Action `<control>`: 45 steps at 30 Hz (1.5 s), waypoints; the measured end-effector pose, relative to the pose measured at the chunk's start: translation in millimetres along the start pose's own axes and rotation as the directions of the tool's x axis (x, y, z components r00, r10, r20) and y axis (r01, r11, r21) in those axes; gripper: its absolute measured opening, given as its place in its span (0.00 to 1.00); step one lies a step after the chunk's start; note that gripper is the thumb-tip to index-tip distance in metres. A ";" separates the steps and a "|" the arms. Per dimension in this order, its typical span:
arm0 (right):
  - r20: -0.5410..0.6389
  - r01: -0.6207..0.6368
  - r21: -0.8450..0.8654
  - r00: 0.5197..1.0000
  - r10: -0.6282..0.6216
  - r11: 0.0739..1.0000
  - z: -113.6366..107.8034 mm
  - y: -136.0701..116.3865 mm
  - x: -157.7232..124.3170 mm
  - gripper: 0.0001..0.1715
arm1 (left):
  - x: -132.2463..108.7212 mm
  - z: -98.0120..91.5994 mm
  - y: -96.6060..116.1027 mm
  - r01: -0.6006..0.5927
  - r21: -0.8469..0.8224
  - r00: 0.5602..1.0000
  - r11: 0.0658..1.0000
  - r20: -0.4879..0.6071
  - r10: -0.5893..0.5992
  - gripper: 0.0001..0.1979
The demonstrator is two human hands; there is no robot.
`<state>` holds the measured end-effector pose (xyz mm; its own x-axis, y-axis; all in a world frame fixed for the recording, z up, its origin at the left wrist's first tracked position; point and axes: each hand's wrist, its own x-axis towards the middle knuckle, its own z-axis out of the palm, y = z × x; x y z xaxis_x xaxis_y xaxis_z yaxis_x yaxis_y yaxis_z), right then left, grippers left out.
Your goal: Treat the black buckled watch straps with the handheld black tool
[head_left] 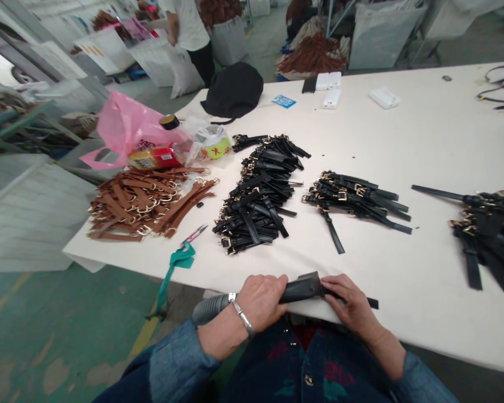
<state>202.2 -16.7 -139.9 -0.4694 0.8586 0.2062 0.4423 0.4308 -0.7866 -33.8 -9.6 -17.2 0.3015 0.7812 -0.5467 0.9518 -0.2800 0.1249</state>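
Note:
At the table's front edge, my left hand (264,301) is closed around a black hose nozzle (300,290); its grey ribbed hose (212,309) runs back past my wrist. My right hand (350,302) pinches a black leather strap (373,303) at the nozzle's wide mouth. One end of that strap sticks out beyond my fingers, and the other is hidden at the mouth. Ahead of my hands lie a long heap of black buckled straps (256,196) and a smaller bundle of black straps (355,198). Another pile of black straps (491,224) is at the right.
Brown buckled straps (130,198) are piled at the left, near a pink plastic bag (130,126). Thread snips (194,235) and a green cloth strip (180,258) lie at the near left edge. Behind sit a black cap (235,89) and white boxes (331,96). A person (189,28) stands beyond.

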 end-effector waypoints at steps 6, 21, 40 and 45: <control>0.002 0.002 0.000 1.000 -0.002 1.000 0.6 -1.5 -0.2 0.14 | 0.9 3.8 -7.1 0.087 -0.005 0.996 0.996 -0.013 -0.087 0.12; -0.038 0.006 0.017 0.999 -0.005 1.000 2.2 1.0 -0.7 0.16 | -8.7 1.9 8.3 0.072 -0.020 0.997 0.997 0.032 -0.071 0.13; -0.047 0.003 0.003 0.999 -0.003 1.000 1.9 -0.4 0.5 0.16 | -0.4 2.0 7.2 0.153 -0.058 0.988 0.986 -0.003 -0.154 0.12; -0.017 0.013 -0.068 1.000 -0.014 0.998 -1.3 -4.2 -3.5 0.22 | 3.8 4.4 0.2 0.190 -0.073 0.982 0.979 -0.004 -0.191 0.14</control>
<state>203.0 -21.2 -136.5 -0.4628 0.8569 0.2271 0.4868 0.4598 -0.7427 -32.7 -9.1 -22.9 0.1146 0.8222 -0.5575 0.9933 -0.0849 0.0790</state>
